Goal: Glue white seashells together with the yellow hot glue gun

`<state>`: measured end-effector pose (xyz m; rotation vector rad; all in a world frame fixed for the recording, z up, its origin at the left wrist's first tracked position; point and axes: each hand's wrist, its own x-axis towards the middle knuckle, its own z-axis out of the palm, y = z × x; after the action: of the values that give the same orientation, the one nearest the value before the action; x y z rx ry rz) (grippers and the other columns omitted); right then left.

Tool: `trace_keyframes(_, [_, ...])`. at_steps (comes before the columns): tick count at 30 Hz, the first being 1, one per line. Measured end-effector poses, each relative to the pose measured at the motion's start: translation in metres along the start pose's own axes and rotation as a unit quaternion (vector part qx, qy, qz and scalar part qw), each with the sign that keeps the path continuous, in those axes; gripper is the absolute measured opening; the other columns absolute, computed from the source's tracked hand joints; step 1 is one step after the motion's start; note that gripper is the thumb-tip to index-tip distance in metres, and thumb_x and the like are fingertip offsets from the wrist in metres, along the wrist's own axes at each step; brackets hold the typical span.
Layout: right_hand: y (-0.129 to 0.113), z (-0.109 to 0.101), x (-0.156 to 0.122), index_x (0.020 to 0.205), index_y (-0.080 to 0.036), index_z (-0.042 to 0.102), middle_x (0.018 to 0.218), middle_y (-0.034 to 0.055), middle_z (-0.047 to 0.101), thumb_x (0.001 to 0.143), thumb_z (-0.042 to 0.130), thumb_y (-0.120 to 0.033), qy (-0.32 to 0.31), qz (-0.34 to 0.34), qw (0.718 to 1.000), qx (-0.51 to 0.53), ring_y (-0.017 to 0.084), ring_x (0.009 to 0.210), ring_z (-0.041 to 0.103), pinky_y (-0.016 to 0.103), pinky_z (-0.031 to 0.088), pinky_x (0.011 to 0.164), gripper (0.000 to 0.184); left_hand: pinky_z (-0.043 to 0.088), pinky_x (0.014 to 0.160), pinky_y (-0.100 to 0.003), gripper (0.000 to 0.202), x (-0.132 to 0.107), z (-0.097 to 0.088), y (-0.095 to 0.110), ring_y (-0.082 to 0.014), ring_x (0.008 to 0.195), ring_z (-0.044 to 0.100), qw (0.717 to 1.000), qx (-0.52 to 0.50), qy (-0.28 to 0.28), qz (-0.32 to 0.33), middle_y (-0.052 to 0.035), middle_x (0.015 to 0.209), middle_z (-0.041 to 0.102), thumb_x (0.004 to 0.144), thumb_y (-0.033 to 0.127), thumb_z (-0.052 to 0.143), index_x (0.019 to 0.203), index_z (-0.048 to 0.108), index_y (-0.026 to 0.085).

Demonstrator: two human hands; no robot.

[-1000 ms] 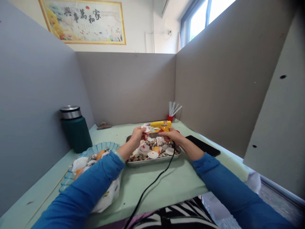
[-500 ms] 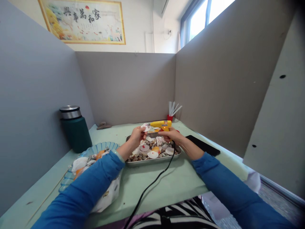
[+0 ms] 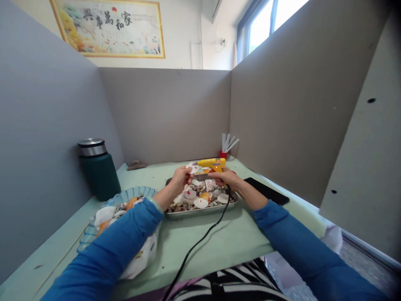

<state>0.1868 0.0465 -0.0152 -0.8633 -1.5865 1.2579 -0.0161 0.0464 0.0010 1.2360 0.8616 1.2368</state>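
Observation:
Between the thumb and fingers of my left hand (image 3: 182,177) is a pale seashell (image 3: 192,168) with reddish marks, raised over the far left part of a metal tray (image 3: 197,214). My right hand (image 3: 228,177) is wrapped round the handle of a yellow glue gun (image 3: 210,163). The gun's nozzle points left and meets or nearly meets the shell; I cannot tell which. Below both hands the tray holds many small shells, with larger white and orange ones on top, such as a white shell (image 3: 201,203). A black cord (image 3: 200,241) runs from the gun toward my lap.
At left, a blue scalloped dish (image 3: 85,238) of shells sits partly under my left sleeve. A dark green bottle (image 3: 100,173) stands behind it. A black phone-like slab (image 3: 266,190) lies at right. Glue sticks (image 3: 228,143) stand in a red holder at the back. Grey partitions (image 3: 169,113) enclose the table.
The shell in my left hand has tilted slightly against the gun's nozzle. My right hand and the glue gun stay almost still.

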Motion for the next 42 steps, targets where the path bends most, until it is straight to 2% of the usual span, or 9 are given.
trace_keyframes(3, [-0.0005,0.0004,-0.0003,0.076,-0.016,0.054,0.043,-0.0094,0.035,0.066,0.074,-0.038,0.004,-0.003,1.0,0.004,0.005,0.038,0.029,0.022,0.024,0.039,0.032,0.023,0.035,-0.019,0.017,-0.0002,0.0006,-0.0005,-0.0063,0.031,0.037,1.0,0.014,-0.01,-0.008,0.004,0.047,0.048,0.07,0.023,0.058,0.074,0.042,0.018])
trace_keyframes(9, [0.0025,-0.0007,0.0016,0.076,-0.016,0.054,0.043,-0.0089,0.036,0.066,0.073,-0.037,-0.002,-0.004,1.0,-0.008,0.005,0.037,0.031,0.022,0.025,0.038,0.03,0.023,0.035,-0.019,0.016,-0.0002,0.0006,-0.001,-0.006,0.031,0.036,1.0,0.018,0.01,-0.001,0.0042,0.048,0.048,0.071,0.022,0.057,0.073,0.041,0.018])
trace_keyframes(17, [0.0004,0.0,0.0006,0.078,-0.015,0.055,0.043,-0.0093,0.036,0.067,0.073,-0.037,-0.002,-0.012,1.0,-0.003,0.005,0.037,0.031,0.022,0.025,0.037,0.03,0.024,0.035,-0.02,0.014,0.0011,-0.0007,-0.0034,-0.0065,0.031,0.038,0.999,0.036,-0.032,-0.015,0.0034,0.047,0.048,0.071,0.023,0.057,0.074,0.045,0.017])
trace_keyframes(26, [0.006,-0.0019,0.0031,0.074,-0.016,0.054,0.041,-0.0079,0.038,0.069,0.071,-0.04,0.006,-0.012,0.999,-0.037,0.006,0.037,0.034,0.022,0.027,0.038,0.03,0.025,0.035,-0.019,0.016,0.0035,-0.0024,-0.0049,-0.0059,0.031,0.037,0.999,0.036,0.007,0.002,0.0039,0.048,0.049,0.072,0.023,0.057,0.074,0.042,0.018])
trace_keyframes(35, [0.0064,-0.0014,0.004,0.074,-0.016,0.055,0.041,-0.0078,0.039,0.07,0.069,-0.037,0.014,-0.014,0.999,-0.036,0.006,0.036,0.034,0.021,0.028,0.037,0.026,0.026,0.033,-0.019,0.011,0.0036,-0.0004,-0.0077,-0.0065,0.029,0.038,0.997,0.078,-0.011,0.009,0.003,0.047,0.05,0.073,0.021,0.055,0.072,0.045,0.017])
trace_keyframes(42, [0.0051,0.0004,0.0031,0.069,-0.015,0.054,0.04,-0.0074,0.04,0.069,0.07,-0.038,0.018,-0.016,0.998,-0.065,0.006,0.034,0.034,0.02,0.026,0.035,0.028,0.026,0.033,-0.019,0.01,0.0043,-0.0009,-0.0069,-0.0066,0.03,0.038,0.996,0.083,0.017,0.013,0.0025,0.047,0.051,0.073,0.02,0.053,0.07,0.043,0.017])
